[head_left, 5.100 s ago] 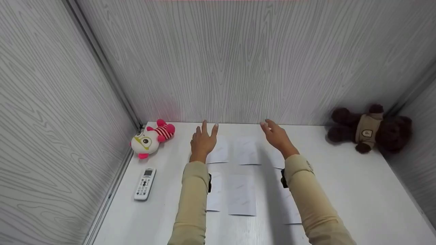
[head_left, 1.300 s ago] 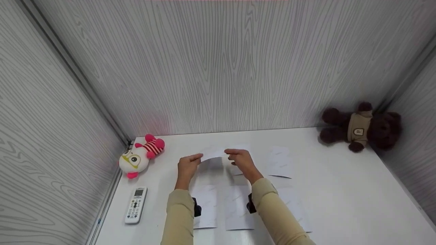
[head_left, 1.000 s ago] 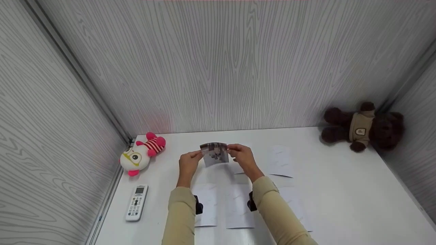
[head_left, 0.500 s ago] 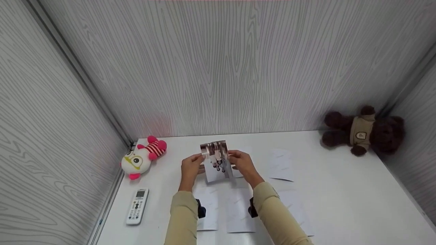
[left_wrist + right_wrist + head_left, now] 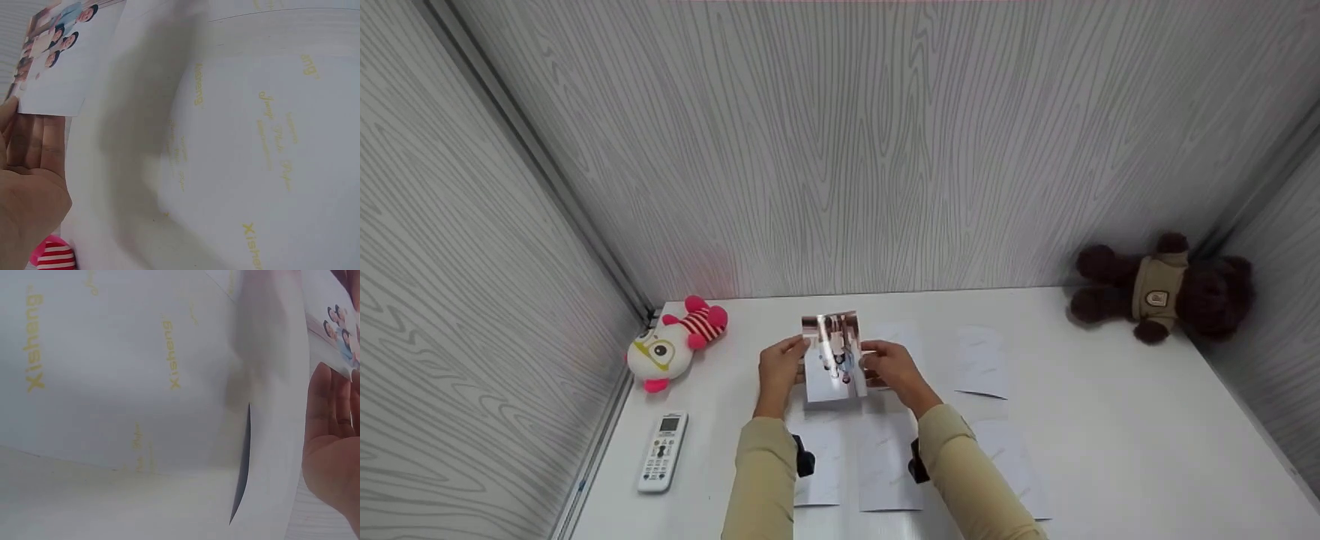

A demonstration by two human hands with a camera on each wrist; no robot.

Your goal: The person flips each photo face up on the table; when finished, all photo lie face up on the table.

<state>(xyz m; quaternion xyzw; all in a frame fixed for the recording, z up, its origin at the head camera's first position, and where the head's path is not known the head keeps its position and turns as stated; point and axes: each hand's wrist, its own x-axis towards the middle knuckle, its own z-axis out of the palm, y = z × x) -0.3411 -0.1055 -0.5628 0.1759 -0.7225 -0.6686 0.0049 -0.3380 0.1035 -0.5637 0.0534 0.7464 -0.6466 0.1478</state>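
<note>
A glossy photo (image 5: 834, 360) of several people hangs above the table, picture side toward the head camera, the people upside down there. My left hand (image 5: 778, 371) pinches its left edge, thumb in front and fingers behind; the left wrist view shows this hand (image 5: 34, 185) at the photo's edge. On the opposite edge my right hand (image 5: 894, 367) pinches likewise, seen as a hand (image 5: 334, 450) in the right wrist view. Below lie several white photo sheets, backs up, among them a front sheet (image 5: 889, 476) and a back-right sheet (image 5: 981, 360). Yellow lettering marks the backs.
A white remote control (image 5: 663, 454) lies at the left, with a pink and white plush toy (image 5: 667, 356) behind it. In the far right corner lies a brown teddy bear (image 5: 1166, 296). Grained panels (image 5: 840, 150) enclose the white table (image 5: 1125, 420).
Both hands, earlier apart and holding nothing, have lifted the back-left sheet. It has been turned over from white back to picture side, and now tilts more squarely toward the head camera.
</note>
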